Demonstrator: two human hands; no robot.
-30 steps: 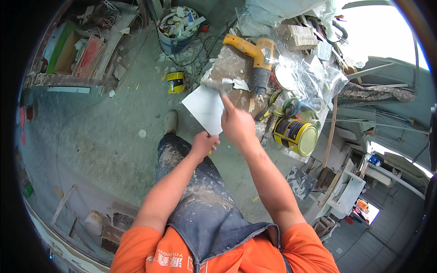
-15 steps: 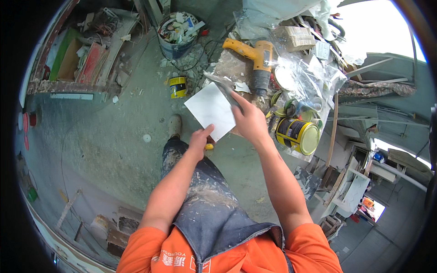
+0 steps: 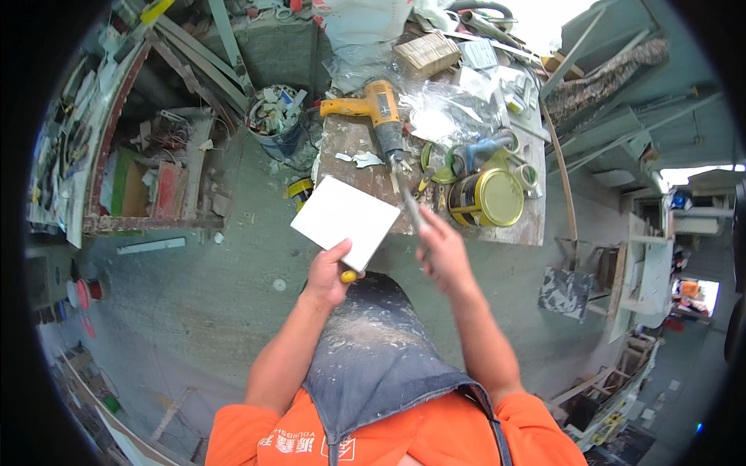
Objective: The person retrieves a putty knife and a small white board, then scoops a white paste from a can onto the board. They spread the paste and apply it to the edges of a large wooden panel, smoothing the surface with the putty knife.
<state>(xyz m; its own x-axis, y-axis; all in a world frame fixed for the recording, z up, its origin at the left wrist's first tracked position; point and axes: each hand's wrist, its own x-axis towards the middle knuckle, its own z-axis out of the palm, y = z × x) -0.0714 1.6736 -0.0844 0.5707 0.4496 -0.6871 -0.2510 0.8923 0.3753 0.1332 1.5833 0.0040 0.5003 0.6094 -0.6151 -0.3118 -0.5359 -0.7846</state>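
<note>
My left hand (image 3: 330, 278) grips a white square tile (image 3: 346, 221) by its near corner, thumb on top. A small rounded yellow end, like a handle tip (image 3: 349, 276), sticks out beside the fingers; the rest of it is hidden. My right hand (image 3: 447, 252) is closed round a long, thin grey metal tool (image 3: 412, 198), smeared by motion, so its exact kind does not show. The tool now stands off to the right of the tile, pointing away from me toward the workbench (image 3: 350, 144).
On the bench lie a yellow heat gun (image 3: 381, 105), a yellow-and-black can (image 3: 497, 198), rolls of tape (image 3: 527, 176), clear plastic and a brick-like block (image 3: 427, 53). A bucket of scraps (image 3: 276, 116) stands left of it, with another yellow can (image 3: 299, 190) near the bench's edge.
The tool has come off the tile's far edge and swung to its right. The tile has moved left and nearer me in view. The whole view has shifted too.
</note>
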